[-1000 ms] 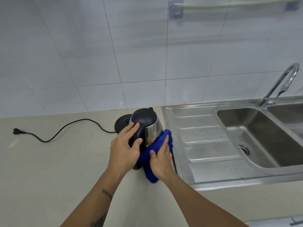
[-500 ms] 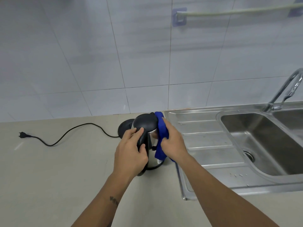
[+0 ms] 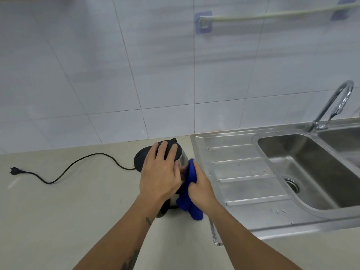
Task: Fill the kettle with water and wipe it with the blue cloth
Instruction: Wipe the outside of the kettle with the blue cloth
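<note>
A steel kettle (image 3: 182, 161) with a black lid and handle stands upright on the beige counter, just left of the sink's drainboard. My left hand (image 3: 159, 172) lies over its lid and handle, gripping the top. My right hand (image 3: 200, 189) presses the blue cloth (image 3: 188, 197) against the kettle's right side, low on the body. The cloth hangs down to the counter. Most of the kettle's body is hidden behind my hands.
The kettle's black base (image 3: 140, 157) sits behind it, its cord (image 3: 78, 165) trailing left to a loose plug (image 3: 14, 170). The steel drainboard (image 3: 239, 172), sink basin (image 3: 315, 172) and tap (image 3: 335, 106) lie right. A towel rail (image 3: 272, 15) hangs on the tiled wall.
My right hand with the cloth has slid from the kettle's upper right side down to its lower side. My left hand has shifted up over the lid.
</note>
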A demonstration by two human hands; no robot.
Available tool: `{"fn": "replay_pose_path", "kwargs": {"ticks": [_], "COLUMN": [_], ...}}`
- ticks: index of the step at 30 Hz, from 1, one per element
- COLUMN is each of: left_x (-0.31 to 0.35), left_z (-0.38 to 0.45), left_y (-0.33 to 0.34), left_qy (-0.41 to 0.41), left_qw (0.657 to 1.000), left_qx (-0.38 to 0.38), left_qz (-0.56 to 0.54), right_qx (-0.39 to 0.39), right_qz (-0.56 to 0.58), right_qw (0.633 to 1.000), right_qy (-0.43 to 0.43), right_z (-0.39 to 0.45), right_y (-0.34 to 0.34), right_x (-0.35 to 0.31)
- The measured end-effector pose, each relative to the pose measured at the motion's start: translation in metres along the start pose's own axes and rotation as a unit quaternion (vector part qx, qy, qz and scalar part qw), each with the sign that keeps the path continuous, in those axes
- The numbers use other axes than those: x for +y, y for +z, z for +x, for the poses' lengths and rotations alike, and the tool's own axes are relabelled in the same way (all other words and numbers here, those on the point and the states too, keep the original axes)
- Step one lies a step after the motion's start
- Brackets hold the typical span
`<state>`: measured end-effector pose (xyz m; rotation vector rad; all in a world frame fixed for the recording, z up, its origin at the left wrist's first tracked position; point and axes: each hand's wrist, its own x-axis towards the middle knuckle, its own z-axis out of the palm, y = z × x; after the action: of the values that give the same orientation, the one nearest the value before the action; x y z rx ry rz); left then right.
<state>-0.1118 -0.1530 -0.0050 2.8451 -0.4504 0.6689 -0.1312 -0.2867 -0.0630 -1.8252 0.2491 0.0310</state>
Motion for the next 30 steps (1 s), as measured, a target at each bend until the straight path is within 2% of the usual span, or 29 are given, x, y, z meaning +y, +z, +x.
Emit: {"fn": "replay_pose_path", "kwargs": {"ticks": [5, 7, 15, 19, 22, 24, 27, 28, 30], "left_x": [-0.012, -0.021, -0.052, -0.066, -0.044, -0.019, 0.008, 0.011, 0.010], "left_z": [-0.002, -0.004, -0.003, -0.001, 0.003, 0.012, 0.024, 0.025, 0.023], "left_y": [-0.001, 0.000, 0.003, -0.003, -0.006, -0.004, 0.002, 0.004, 0.007], "left_qy": [0.059, 0.067, 0.110, 0.146, 0.066, -0.048, -0.213, -0.232, -0.212], "left_qw": [0.996, 0.995, 0.992, 0.988, 0.996, 0.996, 0.972, 0.969, 0.976], "left_qx": [0.071, 0.072, 0.033, 0.018, 0.020, -0.001, -0.049, -0.045, -0.006], "left_qz": [0.001, -0.004, -0.044, -0.041, -0.048, -0.080, -0.087, -0.078, -0.048], "right_qx": [0.042, 0.051, -0.046, -0.060, -0.033, -0.016, -0.007, -0.006, -0.007], "right_qz": [-0.055, -0.068, -0.055, -0.039, -0.008, 0.008, 0.029, 0.031, 0.031], "right_qw": [0.993, 0.989, 0.997, 0.997, 0.999, 1.000, 0.999, 0.999, 0.999], "right_qy": [-0.101, -0.118, 0.005, 0.032, 0.004, -0.026, -0.036, -0.031, -0.024], "right_z": [-0.004, -0.007, 0.006, 0.005, 0.009, 0.011, 0.009, 0.008, 0.007], "right_y": [0.006, 0.012, 0.006, -0.001, -0.004, -0.003, 0.004, 0.007, 0.011], "right_x": [-0.022, -0.018, 0.009, 0.006, -0.004, -0.010, -0.008, -0.006, 0.001]}}
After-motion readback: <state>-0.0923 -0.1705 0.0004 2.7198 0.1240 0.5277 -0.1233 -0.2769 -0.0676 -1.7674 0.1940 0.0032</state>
